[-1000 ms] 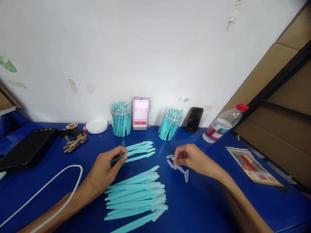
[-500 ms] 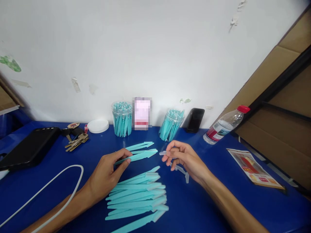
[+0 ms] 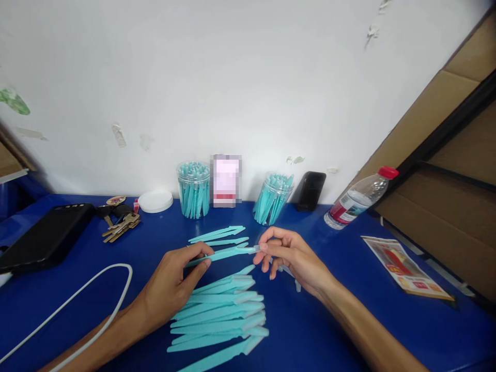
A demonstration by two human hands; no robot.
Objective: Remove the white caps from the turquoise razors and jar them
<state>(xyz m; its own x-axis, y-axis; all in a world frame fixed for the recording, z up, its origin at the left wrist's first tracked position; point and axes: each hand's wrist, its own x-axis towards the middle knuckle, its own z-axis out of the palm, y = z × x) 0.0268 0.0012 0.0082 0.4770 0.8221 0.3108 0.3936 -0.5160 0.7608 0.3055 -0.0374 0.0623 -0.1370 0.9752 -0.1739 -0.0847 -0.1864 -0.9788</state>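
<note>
My left hand (image 3: 176, 276) is closed on the handle of a turquoise eyebrow razor (image 3: 228, 252) whose blade end points right. Between the thumb and fingertips of my right hand (image 3: 292, 256) is a small clear plastic cap (image 3: 256, 249), which meets the razor's tip; how far it is over the blade I cannot tell. More clear caps (image 3: 297, 285) lie on the table, partly hidden behind my right hand. Several razors (image 3: 217, 312) are spread in a row in front of me. A few more razors (image 3: 217, 233) lie just beyond my left hand.
Two clear tubs packed with razors, a left tub (image 3: 194, 191) and a right tub (image 3: 273, 199), stand by the wall. Around them are a white lid (image 3: 155, 201), keys (image 3: 122, 225), a power bank (image 3: 46, 235), a phone (image 3: 311, 191), a bottle (image 3: 360, 199) and a packet (image 3: 406, 268). A white cable (image 3: 126, 279) crosses my left forearm.
The razor in my left hand has been lifted apart from the others. My right hand has brought the cap left onto the razor's tip.
</note>
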